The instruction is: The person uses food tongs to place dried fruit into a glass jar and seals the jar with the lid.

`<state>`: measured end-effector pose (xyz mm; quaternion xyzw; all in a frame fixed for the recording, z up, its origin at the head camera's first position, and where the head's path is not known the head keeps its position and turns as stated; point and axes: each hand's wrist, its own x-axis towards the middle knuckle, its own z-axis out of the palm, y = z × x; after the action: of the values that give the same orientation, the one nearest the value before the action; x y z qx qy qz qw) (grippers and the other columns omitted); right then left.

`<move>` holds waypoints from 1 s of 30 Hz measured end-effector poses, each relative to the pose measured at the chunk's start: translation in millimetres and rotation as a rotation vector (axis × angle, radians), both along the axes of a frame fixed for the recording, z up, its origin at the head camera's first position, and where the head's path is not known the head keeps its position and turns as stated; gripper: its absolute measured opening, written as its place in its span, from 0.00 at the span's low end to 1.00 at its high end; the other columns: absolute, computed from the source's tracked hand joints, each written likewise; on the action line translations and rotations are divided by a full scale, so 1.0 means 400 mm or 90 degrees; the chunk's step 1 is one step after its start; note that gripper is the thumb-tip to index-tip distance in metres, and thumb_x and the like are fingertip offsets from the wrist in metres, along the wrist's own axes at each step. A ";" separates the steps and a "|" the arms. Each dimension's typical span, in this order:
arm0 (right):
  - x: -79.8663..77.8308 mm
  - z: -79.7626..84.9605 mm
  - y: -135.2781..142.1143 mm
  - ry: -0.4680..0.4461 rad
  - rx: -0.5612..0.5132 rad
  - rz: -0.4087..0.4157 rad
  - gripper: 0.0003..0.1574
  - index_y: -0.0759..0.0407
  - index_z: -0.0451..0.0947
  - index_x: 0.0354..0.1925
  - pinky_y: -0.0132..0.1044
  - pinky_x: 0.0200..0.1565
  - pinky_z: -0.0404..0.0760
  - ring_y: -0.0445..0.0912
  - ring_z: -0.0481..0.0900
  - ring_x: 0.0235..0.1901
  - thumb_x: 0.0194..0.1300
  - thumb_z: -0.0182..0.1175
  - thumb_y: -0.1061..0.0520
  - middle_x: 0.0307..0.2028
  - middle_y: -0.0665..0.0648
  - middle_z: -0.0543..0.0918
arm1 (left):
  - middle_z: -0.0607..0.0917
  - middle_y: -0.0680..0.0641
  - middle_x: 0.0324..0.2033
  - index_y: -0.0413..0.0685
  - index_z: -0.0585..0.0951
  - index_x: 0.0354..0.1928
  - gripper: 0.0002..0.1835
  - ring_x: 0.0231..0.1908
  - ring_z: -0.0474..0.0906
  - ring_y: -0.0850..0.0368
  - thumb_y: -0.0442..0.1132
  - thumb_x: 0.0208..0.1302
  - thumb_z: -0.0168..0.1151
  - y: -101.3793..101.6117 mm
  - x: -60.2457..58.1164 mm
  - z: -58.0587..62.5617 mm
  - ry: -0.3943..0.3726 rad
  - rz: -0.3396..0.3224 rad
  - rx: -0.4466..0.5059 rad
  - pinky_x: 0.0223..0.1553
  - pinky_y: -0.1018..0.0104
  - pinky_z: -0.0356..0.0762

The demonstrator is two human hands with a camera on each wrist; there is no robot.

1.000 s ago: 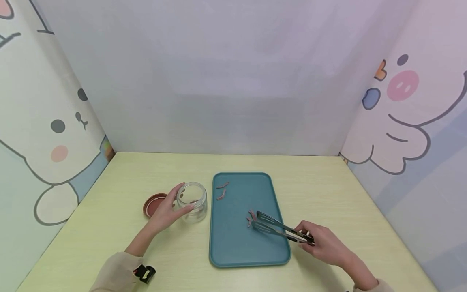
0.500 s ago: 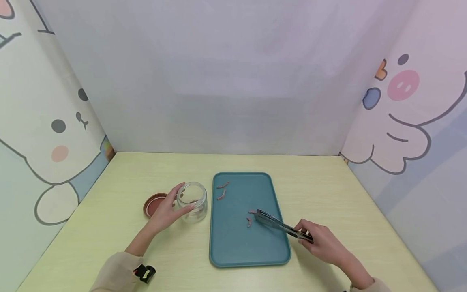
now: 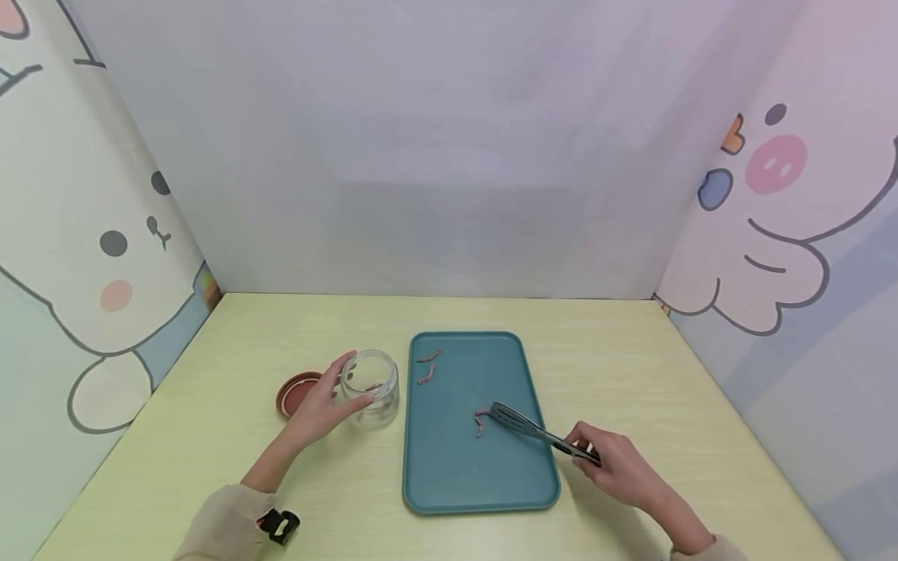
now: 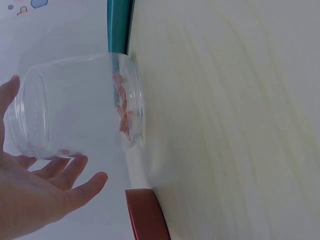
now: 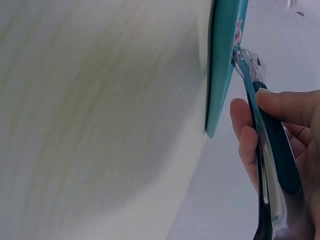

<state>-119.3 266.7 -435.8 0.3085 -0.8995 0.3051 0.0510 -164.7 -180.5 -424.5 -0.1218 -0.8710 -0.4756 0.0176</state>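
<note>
My left hand (image 3: 319,409) holds a clear glass jar (image 3: 381,411), thumb and fingers at opposite sides near its uncapped mouth. Reddish-pink strips (image 4: 122,107) like shredded meat lie at the jar's bottom in the left wrist view. With my right hand (image 3: 620,469) I grip dark-handled metal tongs (image 3: 522,424), squeezed together over the blue-green tray (image 3: 484,483). A thin pink strip (image 3: 482,412) shows right at the tongs' tips, its other end hidden by them. Just below it a short pink strip (image 3: 480,428) lies on the tray.
Two more pink strips, an upper strip (image 3: 429,356) and a lower strip (image 3: 426,375), lie near the tray's far left corner. A red-brown lid (image 3: 295,396) rests on the pale table (image 3: 596,343) left of the jar, partly behind my left hand. Printed cloth walls enclose the table.
The tongs' arms have come together from spread, and their tips have shifted slightly left, with the strip at them drawn close to the short one. My left hand and the jar stay put.
</note>
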 end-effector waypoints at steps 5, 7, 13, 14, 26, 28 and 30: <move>-0.005 0.000 0.001 -0.014 -0.019 -0.005 0.19 0.53 0.72 0.35 0.26 0.14 0.67 0.32 0.66 0.15 0.47 0.62 0.71 0.22 0.45 0.74 | 0.63 0.38 0.58 0.47 0.54 0.65 0.42 0.57 0.59 0.42 0.51 0.52 0.63 0.000 0.000 0.000 0.002 0.001 -0.001 0.52 0.44 0.60; -0.010 0.002 -0.001 -0.007 -0.024 -0.008 0.19 0.53 0.72 0.35 0.27 0.14 0.67 0.32 0.67 0.15 0.47 0.62 0.71 0.22 0.45 0.74 | 0.63 0.38 0.58 0.47 0.54 0.65 0.42 0.57 0.59 0.42 0.51 0.52 0.63 0.000 -0.001 -0.001 0.002 0.001 0.001 0.52 0.44 0.60; -0.026 0.018 -0.008 -0.001 -0.034 -0.018 0.18 0.53 0.72 0.35 0.27 0.15 0.69 0.33 0.70 0.16 0.49 0.62 0.71 0.21 0.46 0.75 | 0.61 0.37 0.59 0.45 0.53 0.65 0.42 0.58 0.57 0.42 0.46 0.52 0.64 0.000 -0.006 -0.004 0.002 -0.003 0.022 0.52 0.43 0.60; -0.029 0.024 -0.009 -0.002 -0.037 -0.019 0.17 0.54 0.72 0.35 0.27 0.15 0.69 0.34 0.71 0.16 0.49 0.61 0.71 0.22 0.47 0.75 | 0.61 0.37 0.59 0.44 0.53 0.65 0.42 0.58 0.57 0.41 0.46 0.52 0.64 0.000 -0.006 -0.005 0.003 -0.003 0.024 0.52 0.43 0.60; -0.062 0.095 -0.024 0.063 -0.065 -0.023 0.18 0.56 0.72 0.36 0.26 0.13 0.68 0.32 0.68 0.14 0.49 0.61 0.73 0.22 0.45 0.73 | 0.63 0.38 0.58 0.47 0.55 0.65 0.42 0.57 0.59 0.43 0.52 0.52 0.63 0.001 -0.003 -0.002 0.007 0.003 0.001 0.52 0.44 0.61; -0.068 0.102 -0.026 0.073 -0.067 -0.020 0.18 0.56 0.72 0.36 0.26 0.13 0.67 0.32 0.68 0.14 0.49 0.61 0.73 0.21 0.46 0.73 | 0.63 0.38 0.59 0.47 0.54 0.65 0.42 0.57 0.59 0.43 0.52 0.52 0.63 0.001 -0.002 -0.001 0.005 0.003 0.002 0.52 0.45 0.60; -0.074 0.107 -0.030 0.081 -0.070 -0.016 0.19 0.56 0.72 0.37 0.26 0.14 0.68 0.32 0.68 0.14 0.48 0.61 0.74 0.21 0.46 0.73 | 0.62 0.37 0.59 0.44 0.54 0.65 0.42 0.57 0.58 0.42 0.49 0.53 0.63 0.006 0.004 0.011 0.004 0.002 0.003 0.52 0.44 0.60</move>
<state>-148.9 254.8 -392.9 0.3125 -0.8803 0.3331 0.1286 -163.0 -178.3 -420.2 -0.1214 -0.8700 -0.4774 0.0212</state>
